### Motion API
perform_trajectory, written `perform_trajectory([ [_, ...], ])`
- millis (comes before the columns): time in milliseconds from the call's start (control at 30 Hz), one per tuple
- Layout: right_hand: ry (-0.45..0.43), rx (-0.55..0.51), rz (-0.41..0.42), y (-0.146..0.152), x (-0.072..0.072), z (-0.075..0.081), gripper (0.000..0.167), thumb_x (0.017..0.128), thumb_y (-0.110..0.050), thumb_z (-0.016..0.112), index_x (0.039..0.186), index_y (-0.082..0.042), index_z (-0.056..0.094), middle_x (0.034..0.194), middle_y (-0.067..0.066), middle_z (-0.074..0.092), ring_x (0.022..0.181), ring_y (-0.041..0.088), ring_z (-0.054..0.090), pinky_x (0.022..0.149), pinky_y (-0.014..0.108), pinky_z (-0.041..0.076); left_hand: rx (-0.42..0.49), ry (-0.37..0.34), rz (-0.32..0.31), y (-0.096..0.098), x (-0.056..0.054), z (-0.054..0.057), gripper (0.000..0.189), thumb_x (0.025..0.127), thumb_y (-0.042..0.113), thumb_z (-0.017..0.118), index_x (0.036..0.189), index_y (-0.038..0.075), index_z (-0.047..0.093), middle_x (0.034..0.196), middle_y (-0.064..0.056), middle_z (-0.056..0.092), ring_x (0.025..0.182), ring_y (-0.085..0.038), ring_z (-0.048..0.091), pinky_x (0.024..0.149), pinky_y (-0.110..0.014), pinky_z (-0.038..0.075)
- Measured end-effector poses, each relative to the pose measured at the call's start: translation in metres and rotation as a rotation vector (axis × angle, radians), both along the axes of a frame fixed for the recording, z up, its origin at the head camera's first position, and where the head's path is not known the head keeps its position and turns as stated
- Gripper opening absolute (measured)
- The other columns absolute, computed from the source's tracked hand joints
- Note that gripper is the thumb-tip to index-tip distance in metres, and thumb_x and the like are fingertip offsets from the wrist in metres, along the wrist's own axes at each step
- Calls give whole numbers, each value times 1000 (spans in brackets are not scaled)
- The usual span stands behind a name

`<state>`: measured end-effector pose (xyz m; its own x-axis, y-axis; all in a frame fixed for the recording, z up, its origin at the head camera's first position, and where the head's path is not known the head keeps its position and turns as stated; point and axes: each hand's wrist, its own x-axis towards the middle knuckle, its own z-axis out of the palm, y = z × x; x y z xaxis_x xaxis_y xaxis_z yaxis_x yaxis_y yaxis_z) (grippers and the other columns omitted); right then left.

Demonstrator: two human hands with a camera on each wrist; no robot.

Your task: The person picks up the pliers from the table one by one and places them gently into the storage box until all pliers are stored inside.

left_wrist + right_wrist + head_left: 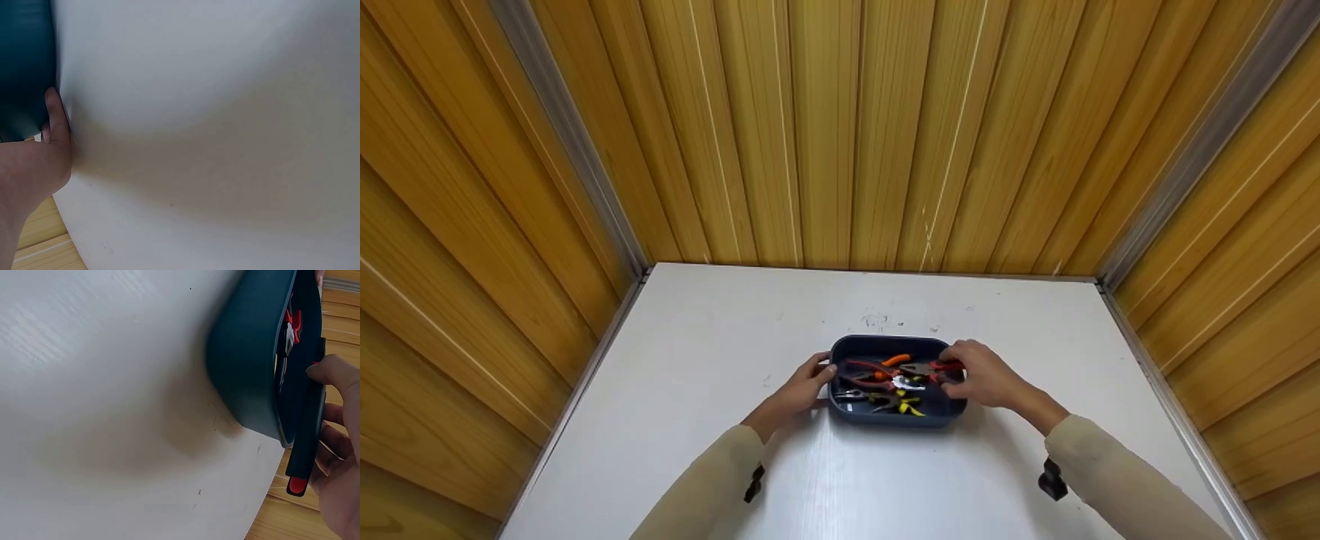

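A dark blue bin [896, 421] full of hand tools stands on the white table. At its left end my left hand [799, 390] grips the wall, thumb at the rim and fingers outside; in the left wrist view that hand [36, 163] touches the bin's side [22, 73]. Over the right end, my right hand [988, 376] holds pliers [916, 369] with red-and-black handles. The right wrist view shows a handle [306, 433] between thumb and fingers, above the rim. Inside lie pliers with red handles [861, 365], an orange handle [897, 360] and yellow-handled pliers [911, 409].
The white table [720, 337] has dark scuff marks [876, 321] behind the bin. Yellow wood-patterned panels [825, 135] enclose it at the back and both sides, with grey metal posts [577, 142] in the corners.
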<state>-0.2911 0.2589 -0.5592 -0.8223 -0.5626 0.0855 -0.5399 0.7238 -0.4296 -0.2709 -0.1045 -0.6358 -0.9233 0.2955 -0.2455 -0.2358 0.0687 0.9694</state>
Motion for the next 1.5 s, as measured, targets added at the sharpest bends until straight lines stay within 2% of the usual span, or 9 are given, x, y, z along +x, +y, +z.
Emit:
perform_trajectory([
  [300,1,9,22,-12,0,2,44,85,-25,84,121,-2,73,113,7,69,107,26,61,97,53,53,9,-12,12,0,-1,-2,53,114,30,51,162,11,38,158,-22,45,149,-40,41,103,-55,54],
  [567,-12,9,39,-23,1,1,46,83,-24,85,122,-1,72,118,9,69,112,28,61,101,53,51,0,11,3,0,-1,-5,54,114,29,50,163,9,37,158,-24,44,149,-41,41,104,-58,53],
  [1033,-18,38,68,-33,7,-4,44,85,-22,85,122,-2,73,120,9,66,116,30,60,101,53,52,-23,-1,8,0,0,-2,54,114,30,50,163,11,37,160,-23,43,150,-40,40,105,-58,52],
  [1333,25,60,126,-41,13,-9,43,84,-20,86,122,-5,74,115,6,66,104,22,56,90,47,54,-6,8,1,-1,-1,-3,54,114,29,50,162,9,36,160,-24,43,149,-41,41,106,-59,51],
  [1500,38,76,151,-45,15,-11,43,84,-19,85,122,-4,74,117,8,67,104,22,55,87,45,54,6,-3,3,0,-1,-2,53,114,28,50,163,10,37,160,-23,43,148,-39,42,105,-57,52],
])
